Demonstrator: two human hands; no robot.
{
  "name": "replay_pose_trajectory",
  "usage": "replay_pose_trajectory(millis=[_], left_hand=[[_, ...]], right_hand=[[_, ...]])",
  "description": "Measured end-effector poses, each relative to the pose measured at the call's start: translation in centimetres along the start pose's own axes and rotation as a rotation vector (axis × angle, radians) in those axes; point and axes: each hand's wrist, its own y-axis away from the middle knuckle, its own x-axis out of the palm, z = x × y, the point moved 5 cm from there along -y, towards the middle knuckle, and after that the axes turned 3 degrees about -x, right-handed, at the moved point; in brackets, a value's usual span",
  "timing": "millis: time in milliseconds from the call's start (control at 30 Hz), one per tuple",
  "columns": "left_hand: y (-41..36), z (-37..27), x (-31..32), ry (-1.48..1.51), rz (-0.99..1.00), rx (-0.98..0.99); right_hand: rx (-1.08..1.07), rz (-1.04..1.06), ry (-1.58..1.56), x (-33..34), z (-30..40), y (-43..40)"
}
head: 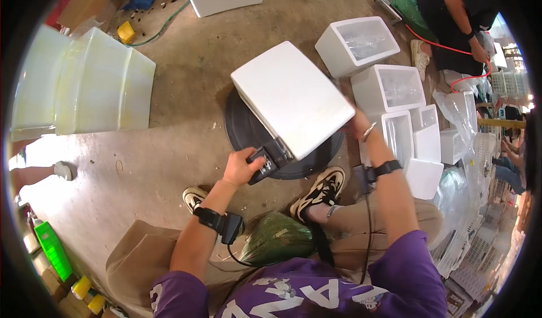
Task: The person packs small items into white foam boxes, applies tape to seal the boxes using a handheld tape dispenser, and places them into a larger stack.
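Note:
A white foam box (292, 97), seen with its flat top upward, rests over a round black base (243, 127) on the floor in front of me. My left hand (245, 165) grips a black handheld tape dispenser (271, 159) whose head touches the box's near lower corner. At the right corner of the box is my right hand (355, 121), its fingers partly hidden behind the box. Whether those fingers grip the box or only lie against it, I cannot tell.
Open white foam boxes (402, 87) are grouped at the right, beside clear plastic sheeting. Wrapped boxes (97, 80) stand at the left. A co-worker (453, 25) sits at the upper right, near a red cord. A green plastic bag (277, 239) lies between my legs.

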Motion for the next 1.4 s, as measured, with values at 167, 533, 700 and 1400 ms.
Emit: replay_pose_trajectory(millis=[167, 533, 700, 1400], left_hand=[[-2.6, -8.2, -7.1, 0.686, 0.313, -0.461], [-5.9, -2.3, -8.3, 0.791, 0.566, -0.687], [-5.8, -2.6, -7.8, 0.823, 0.591, -0.708], [10.0, 2.3, -5.4, 1.341, 0.369, -0.745]], right_hand=[[0.107, 0.253, 0.269, 0.2, 11.3, 9.9], [-0.29, -0.121, 2.017, 13.8, 16.7, 19.1], [-1.474, 0.317, 1.982, 23.1, 16.7, 19.7], [-0.374, -0.276, 1.869, 19.6, 20.3, 11.9]])
